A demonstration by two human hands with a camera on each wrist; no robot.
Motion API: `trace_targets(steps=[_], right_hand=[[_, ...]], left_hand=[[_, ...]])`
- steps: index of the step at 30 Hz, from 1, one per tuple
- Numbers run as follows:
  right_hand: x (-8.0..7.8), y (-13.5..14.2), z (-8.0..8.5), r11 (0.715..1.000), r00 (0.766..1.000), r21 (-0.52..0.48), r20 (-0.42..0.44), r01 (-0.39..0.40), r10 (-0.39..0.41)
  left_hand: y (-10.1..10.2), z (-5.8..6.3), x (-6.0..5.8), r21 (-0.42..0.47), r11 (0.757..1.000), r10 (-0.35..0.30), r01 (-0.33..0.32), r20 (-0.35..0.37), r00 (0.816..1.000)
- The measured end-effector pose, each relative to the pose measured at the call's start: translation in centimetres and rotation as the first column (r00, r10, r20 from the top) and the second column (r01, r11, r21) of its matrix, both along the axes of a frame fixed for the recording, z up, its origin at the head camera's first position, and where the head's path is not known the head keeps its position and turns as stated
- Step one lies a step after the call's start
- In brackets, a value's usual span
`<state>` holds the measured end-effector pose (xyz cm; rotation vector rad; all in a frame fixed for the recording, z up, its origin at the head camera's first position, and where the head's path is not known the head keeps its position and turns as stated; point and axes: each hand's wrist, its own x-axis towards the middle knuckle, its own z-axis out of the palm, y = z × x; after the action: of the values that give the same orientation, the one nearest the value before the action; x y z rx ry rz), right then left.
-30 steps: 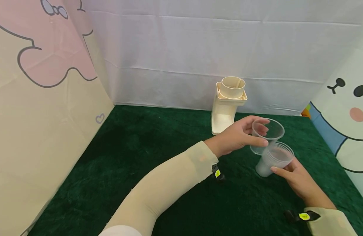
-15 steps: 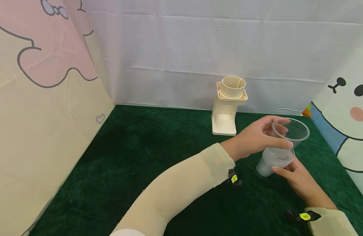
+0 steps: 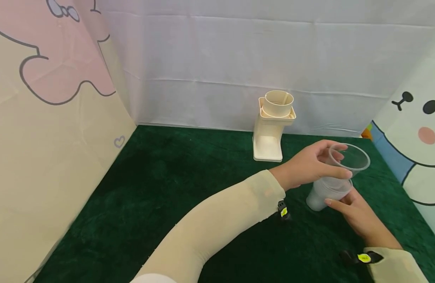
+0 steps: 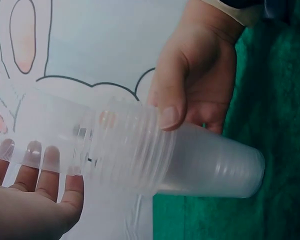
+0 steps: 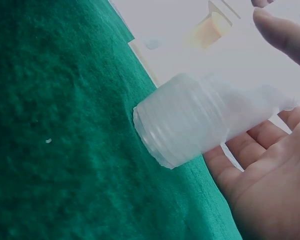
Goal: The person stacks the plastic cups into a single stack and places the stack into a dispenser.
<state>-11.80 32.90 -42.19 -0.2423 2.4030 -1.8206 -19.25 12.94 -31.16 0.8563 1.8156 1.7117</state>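
Note:
With thumb and fingers around it near the rim, my left hand [image 3: 314,165] holds a clear plastic cup [image 3: 350,159] upright. Its lower end overlaps the mouth of a cup stack [image 3: 321,196]. My right hand [image 3: 360,216] grips this stack of nested clear cups from the right side, thumb in front. The left wrist view shows the single cup [image 4: 52,130] lined up with the stacked rims [image 4: 140,145], the right thumb [image 4: 172,107] pressing beside them. In the right wrist view the stack's base [image 5: 155,135] points toward the green cloth.
A cream stand [image 3: 268,149] with a round cup-like holder [image 3: 278,104] on top stands at the back of the green-covered table [image 3: 161,188], left of the cups. White cloth [image 3: 217,70] hangs behind. Printed cartoon sheets [image 3: 72,129] line both sides.
My left hand has moved to the right with the single cup, from beside the stack to over its mouth. The right hand and the stack have stayed in place.

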Motion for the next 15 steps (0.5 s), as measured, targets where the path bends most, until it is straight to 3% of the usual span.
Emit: trace_targets(steps=[15], right_hand=[[-0.07, 0.13, 0.14, 0.999, 0.999, -0.004, -0.027, -0.038, 0.038]], left_hand=[[0.94, -0.70, 0.42, -0.060, 0.998, 0.026, -0.029, -0.047, 0.999]])
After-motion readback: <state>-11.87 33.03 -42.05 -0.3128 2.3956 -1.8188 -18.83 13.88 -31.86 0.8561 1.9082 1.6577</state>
